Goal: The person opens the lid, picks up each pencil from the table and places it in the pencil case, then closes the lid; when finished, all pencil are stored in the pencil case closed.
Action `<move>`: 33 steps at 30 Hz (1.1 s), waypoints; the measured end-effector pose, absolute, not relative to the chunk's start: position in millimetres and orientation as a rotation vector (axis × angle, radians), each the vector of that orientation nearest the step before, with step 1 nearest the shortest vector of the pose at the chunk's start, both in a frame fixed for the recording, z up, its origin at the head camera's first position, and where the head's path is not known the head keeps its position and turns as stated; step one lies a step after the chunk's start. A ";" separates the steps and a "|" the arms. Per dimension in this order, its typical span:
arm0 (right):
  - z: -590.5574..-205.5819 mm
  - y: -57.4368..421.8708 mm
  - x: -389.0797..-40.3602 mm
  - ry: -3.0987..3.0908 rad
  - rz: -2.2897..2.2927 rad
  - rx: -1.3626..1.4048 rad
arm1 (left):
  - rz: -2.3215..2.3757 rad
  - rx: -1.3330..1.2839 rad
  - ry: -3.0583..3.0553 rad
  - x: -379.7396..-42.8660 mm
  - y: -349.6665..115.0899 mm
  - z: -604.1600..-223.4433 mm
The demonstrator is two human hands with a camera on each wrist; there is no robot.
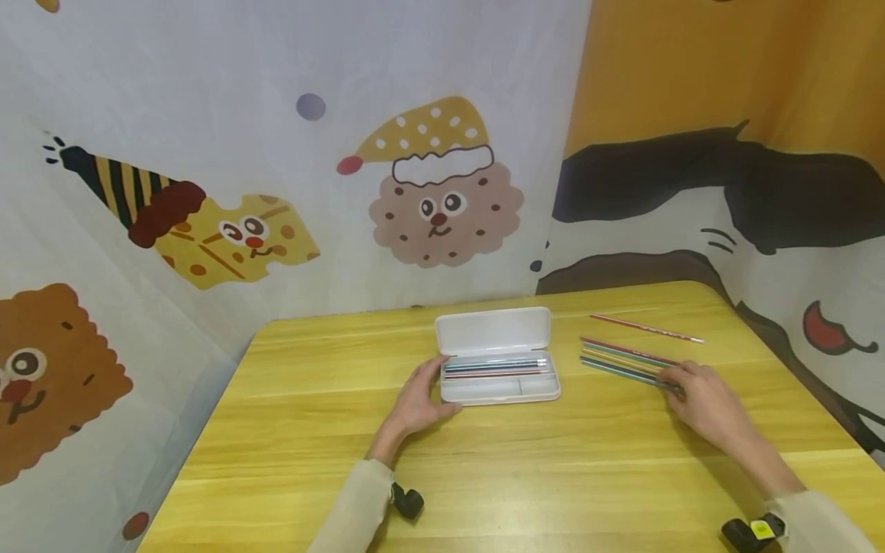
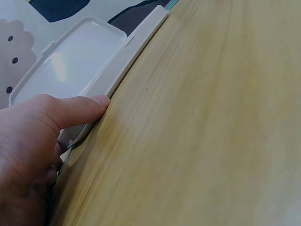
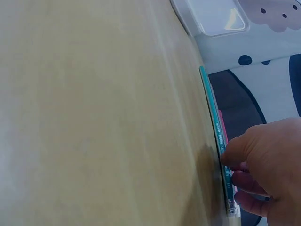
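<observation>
A white pencil case (image 1: 477, 393) lies with its lid (image 1: 493, 332) raised at the back. Several pencils (image 1: 491, 370) rest side by side in its rear compartment. My left hand (image 1: 417, 401) grips the case's left end, the thumb along the front corner and the fingers round the back. To the right, several coloured pencils (image 1: 618, 357) lie in a slanted row on the table. At their right ends, my right hand (image 1: 708, 403) pinches the nearest one, a green pencil (image 3: 212, 106) in the right wrist view. Its fingertips partly cover the other pencil ends.
A single red pencil (image 1: 643, 328) lies apart, behind the row. The wood-grain table (image 1: 311, 445) extends around the case and meets a cartoon-printed cloth (image 1: 276, 46) at the back. Two small compartments (image 1: 484, 389) run along the front of the case.
</observation>
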State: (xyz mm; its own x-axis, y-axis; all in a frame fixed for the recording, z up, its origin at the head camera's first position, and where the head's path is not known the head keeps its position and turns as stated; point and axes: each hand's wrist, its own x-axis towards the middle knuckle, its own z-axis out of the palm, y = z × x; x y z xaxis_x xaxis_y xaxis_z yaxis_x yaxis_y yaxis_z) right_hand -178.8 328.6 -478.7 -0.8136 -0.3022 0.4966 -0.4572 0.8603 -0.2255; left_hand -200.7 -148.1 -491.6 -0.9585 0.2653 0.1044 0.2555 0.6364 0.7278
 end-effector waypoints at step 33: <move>-478.7 331.0 -185.1 -2.603 0.444 0.557 | 1.212 0.454 2.857 -201.8 -148.3 -492.4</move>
